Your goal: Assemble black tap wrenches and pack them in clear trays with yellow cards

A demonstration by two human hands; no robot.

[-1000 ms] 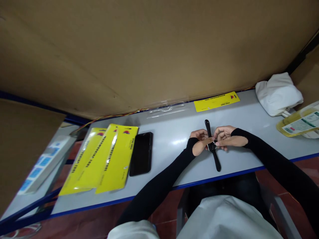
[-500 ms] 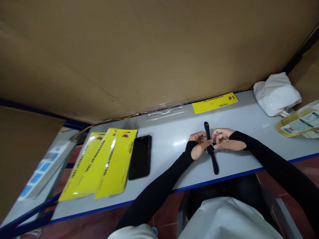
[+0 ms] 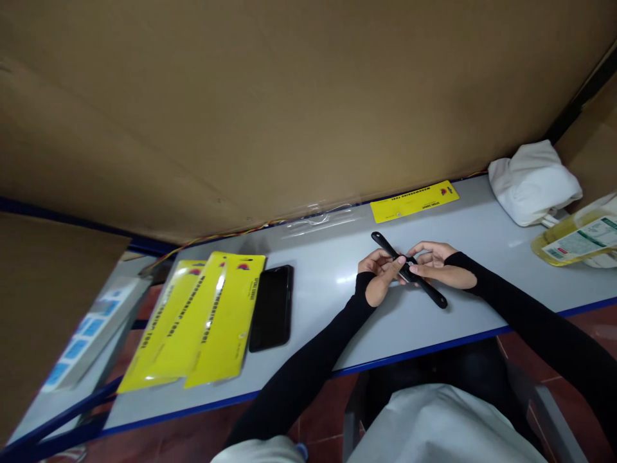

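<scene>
Between both hands, a black two-handled spokeshave (image 3: 429,289) lies slanted, its far handle pointing up-left and its near handle down-right. My left hand (image 3: 378,278) grips the middle body from the left, thumb on top. From the other side my right hand (image 3: 436,265) pinches the body near a small shiny metal part, its thumb close to the left one. The fingers partly hide the tool's centre. Behind the hands, a flat yellow card (image 3: 414,202) printed "WOODWORKING TOOL" lies at the table's back edge.
Yellow tool packages (image 3: 222,321) overlap on the left, beside a black phone (image 3: 271,308). Clear plastic packaging (image 3: 321,220) lies at the back. A white cloth bundle (image 3: 535,183) and a bottle of yellow liquid (image 3: 573,243) occupy the right. Far left is a white-and-blue box (image 3: 89,334).
The spokeshave has turned from nearly upright to a diagonal, its far handle swinging left and its near handle right. Both hands still hold its middle, with the fingers slightly shifted.
</scene>
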